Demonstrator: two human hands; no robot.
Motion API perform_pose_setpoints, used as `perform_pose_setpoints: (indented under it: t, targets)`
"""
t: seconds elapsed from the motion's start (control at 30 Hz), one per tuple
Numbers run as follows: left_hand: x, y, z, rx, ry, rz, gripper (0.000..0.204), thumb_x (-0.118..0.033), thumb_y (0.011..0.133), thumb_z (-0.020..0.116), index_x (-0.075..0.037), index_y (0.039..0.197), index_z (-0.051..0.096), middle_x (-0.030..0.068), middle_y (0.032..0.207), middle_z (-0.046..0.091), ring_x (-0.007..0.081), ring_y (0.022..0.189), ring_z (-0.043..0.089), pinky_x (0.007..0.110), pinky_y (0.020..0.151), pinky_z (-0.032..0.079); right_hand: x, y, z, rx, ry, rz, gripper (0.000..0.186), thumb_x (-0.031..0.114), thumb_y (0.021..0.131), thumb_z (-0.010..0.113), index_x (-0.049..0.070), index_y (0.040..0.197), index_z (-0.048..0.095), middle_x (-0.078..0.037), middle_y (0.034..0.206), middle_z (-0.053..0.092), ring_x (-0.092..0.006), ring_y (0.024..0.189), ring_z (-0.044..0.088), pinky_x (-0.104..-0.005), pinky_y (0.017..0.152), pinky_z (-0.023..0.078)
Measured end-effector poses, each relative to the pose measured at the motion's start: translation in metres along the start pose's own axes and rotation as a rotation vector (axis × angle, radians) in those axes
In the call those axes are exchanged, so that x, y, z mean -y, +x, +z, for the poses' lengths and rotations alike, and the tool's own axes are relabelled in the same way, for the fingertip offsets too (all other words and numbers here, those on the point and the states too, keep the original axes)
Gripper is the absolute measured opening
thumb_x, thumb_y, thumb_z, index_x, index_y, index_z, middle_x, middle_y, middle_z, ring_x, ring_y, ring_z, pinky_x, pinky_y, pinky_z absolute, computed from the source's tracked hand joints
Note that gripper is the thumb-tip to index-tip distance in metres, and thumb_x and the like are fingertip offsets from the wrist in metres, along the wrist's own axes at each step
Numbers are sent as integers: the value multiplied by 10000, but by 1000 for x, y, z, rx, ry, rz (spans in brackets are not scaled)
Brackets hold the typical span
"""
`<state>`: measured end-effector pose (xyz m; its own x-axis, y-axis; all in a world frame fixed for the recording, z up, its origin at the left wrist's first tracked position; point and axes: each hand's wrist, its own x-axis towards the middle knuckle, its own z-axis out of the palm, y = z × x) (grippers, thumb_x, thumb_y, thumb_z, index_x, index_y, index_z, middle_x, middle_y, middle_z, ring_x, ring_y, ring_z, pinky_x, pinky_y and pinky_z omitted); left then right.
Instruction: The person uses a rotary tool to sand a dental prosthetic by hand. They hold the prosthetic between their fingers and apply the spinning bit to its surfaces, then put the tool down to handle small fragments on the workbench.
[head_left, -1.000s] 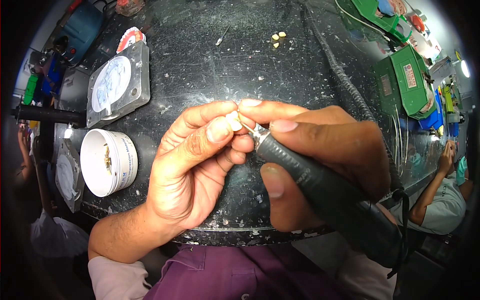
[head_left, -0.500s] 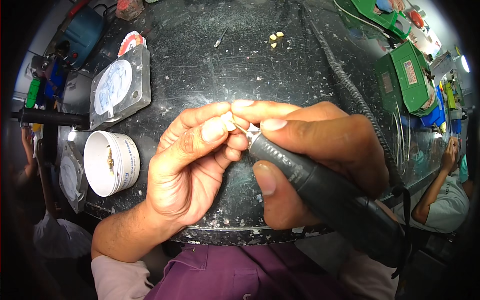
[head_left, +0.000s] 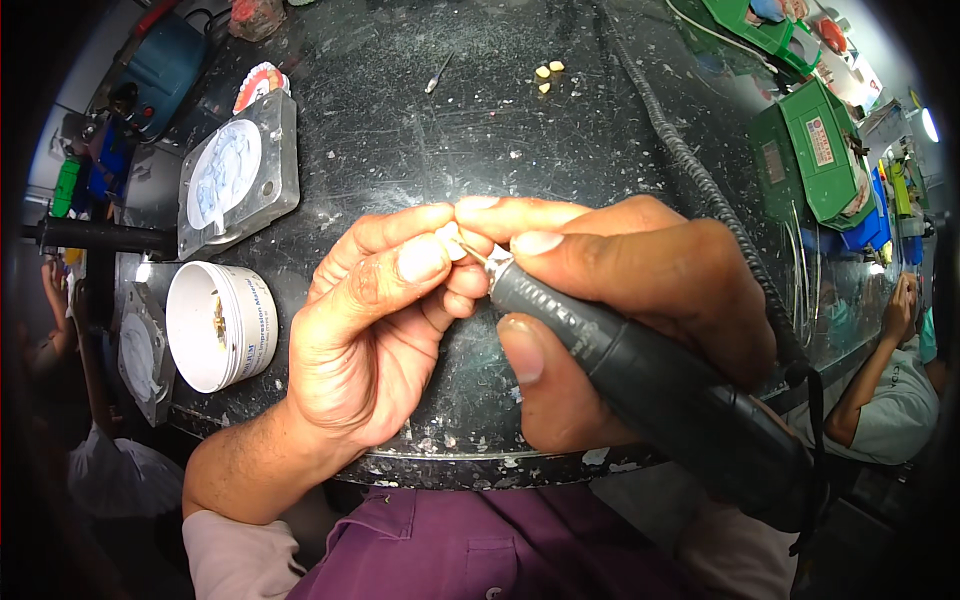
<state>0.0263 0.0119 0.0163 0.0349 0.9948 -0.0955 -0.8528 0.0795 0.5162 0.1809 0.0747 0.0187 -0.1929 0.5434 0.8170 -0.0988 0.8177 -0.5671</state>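
Between the thumb and fingers of my left hand, a small off-white dental crown is pinched; the fingers hide part of it. My right hand grips a black rotary handpiece like a pen. The thin bur at its tip points at the crown and appears to touch it. Fingertips of both hands meet just above the crown. Farther off on the bench lie three small yellowish crowns and a loose bur-like tool.
Left on the black bench are a white tub with small metallic bits, a grey metal flask half and a dental model. A ribbed cable runs along the right. Green bins stand beyond it, near another person's arm.
Both hands have shifted very slightly left together, with the crown and handpiece. The bur now lies a little farther across the crown. Both grips are unchanged.
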Motion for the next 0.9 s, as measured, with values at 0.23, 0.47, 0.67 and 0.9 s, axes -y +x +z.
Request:
perform_pose_setpoints:
  t: [0.23, 0.47, 0.67, 0.9]
  targets:
    - [-1, 1, 0, -21, 15, -28, 237, -6, 929, 559, 59, 1147, 626, 208, 1060, 676, 230, 917, 677, 305, 867, 561, 6, 1, 1, 1, -23, 48, 194, 83, 743, 705, 25, 925, 675, -97, 905, 712, -202, 817, 720, -284, 732, 587]
    - [-1, 1, 3, -60, 29, -39, 226, 6, 919, 568, 51, 1128, 640, 199, 1042, 680, 229, 913, 680, 313, 870, 565, 6, 2, 1, -23, -24, 34, 180, 98, 748, 703, 27, 911, 676, -88, 896, 713, -201, 806, 718, -282, 726, 585]
    - [-1, 2, 4, -113, 105, -64, 224, 8, 915, 575, 45, 1125, 644, 198, 1044, 680, 234, 905, 683, 311, 867, 569, 7, 4, 0, -17, -40, 30, 153, 79, 742, 698, 33, 885, 671, -92, 869, 709, -202, 784, 718, -280, 712, 586]
    - [-3, 1, 3, -124, 88, -72, 230, 9, 918, 570, 45, 1134, 638, 203, 1051, 681, 236, 924, 687, 308, 846, 575, 10, 5, 2, -33, 14, 101, 116, 51, 734, 688, 44, 848, 666, -86, 826, 702, -195, 766, 717, -279, 708, 591]
